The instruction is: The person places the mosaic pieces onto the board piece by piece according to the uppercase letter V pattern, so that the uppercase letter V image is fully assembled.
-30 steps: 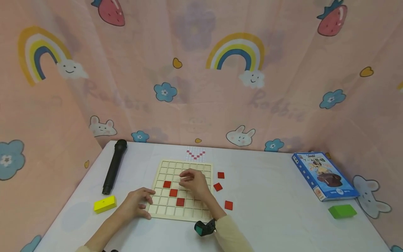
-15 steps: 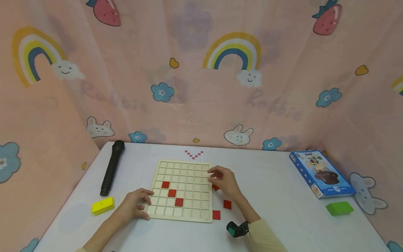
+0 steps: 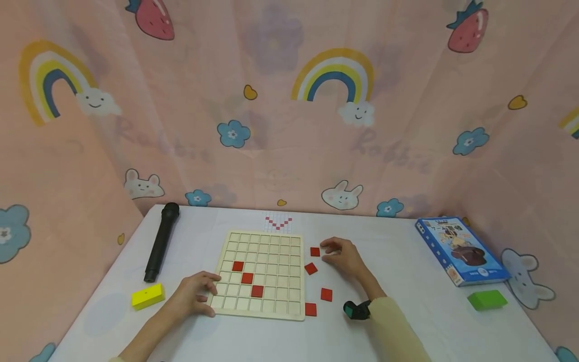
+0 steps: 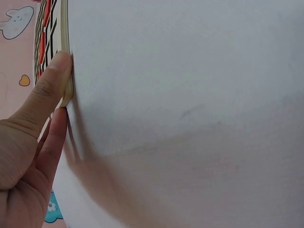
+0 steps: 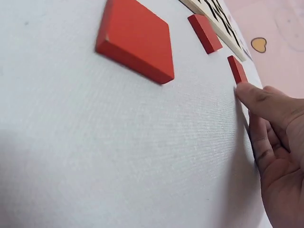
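Observation:
A square cream grid board (image 3: pixel 276 271) lies on the white table, with three red tiles (image 3: pixel 247 278) set diagonally in its cells. My left hand (image 3: pixel 194 294) holds the board's near left corner, thumb on the near edge and fingers along the left side. To the right of the board lie several loose red tiles (image 3: pixel 326 294). My right hand (image 3: pixel 344 256) is beside the farthest loose tile (image 3: pixel 314 252); in the right wrist view the thumb tip (image 5: pixel 243 89) is at that tile's end. Nothing shows between the right fingers.
Behind the board lies a paper (image 3: pixel 278 221) with a red V pattern on a grid. A black microphone (image 3: pixel 162 241) and a yellow block (image 3: pixel 148 296) lie left. On the right are a blue box (image 3: pixel 461 251) and a green block (image 3: pixel 487 300).
My right hand has moved right, from over the board to beside the farthest loose tile. More loose tiles show now. The left hand stays at the board's edge.

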A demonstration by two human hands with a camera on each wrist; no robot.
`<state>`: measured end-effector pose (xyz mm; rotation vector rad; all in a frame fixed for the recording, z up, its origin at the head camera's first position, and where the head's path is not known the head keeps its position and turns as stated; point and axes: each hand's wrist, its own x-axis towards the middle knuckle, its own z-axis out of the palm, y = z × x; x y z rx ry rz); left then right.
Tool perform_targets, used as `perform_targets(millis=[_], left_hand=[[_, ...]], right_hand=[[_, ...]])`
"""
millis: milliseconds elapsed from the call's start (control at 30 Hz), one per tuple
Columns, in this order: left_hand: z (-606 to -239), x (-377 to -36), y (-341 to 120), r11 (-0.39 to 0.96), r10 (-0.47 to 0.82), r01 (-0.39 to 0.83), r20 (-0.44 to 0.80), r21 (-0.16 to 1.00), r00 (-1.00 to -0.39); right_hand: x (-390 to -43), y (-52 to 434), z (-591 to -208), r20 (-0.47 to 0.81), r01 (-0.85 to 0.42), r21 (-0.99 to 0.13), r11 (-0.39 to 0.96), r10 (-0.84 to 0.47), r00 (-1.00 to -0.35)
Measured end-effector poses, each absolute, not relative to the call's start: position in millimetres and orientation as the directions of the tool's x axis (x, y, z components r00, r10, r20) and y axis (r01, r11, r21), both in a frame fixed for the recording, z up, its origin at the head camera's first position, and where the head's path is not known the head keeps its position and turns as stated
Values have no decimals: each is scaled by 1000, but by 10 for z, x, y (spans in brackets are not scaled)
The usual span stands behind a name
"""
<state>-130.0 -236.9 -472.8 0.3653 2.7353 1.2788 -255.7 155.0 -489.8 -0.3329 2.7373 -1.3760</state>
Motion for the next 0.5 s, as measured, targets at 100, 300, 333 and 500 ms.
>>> perform_targets(millis=[100,300,333,500], left_hand=[[-4733,-1299,-2369,623,256,175,12,763,-967],[-4736,-1290,-2370,601,267,188,26,777,-963],[-4736,-1288,-2370,597,272,194,31,778,-962],[-4730,-1291,-2364,604,269,200,38,771,-962]], right_hand=[[-2599,1555,-4923,15,-148,-807,572,-230,-973],[-2641,1538,-4922,-10,-137,-798,587,-239,-971],[-2646,1539,-4927,-13,-133,-799,587,-238,-971],[-2672,1550,-4945,1,-149,-808,571,-251,-968]])
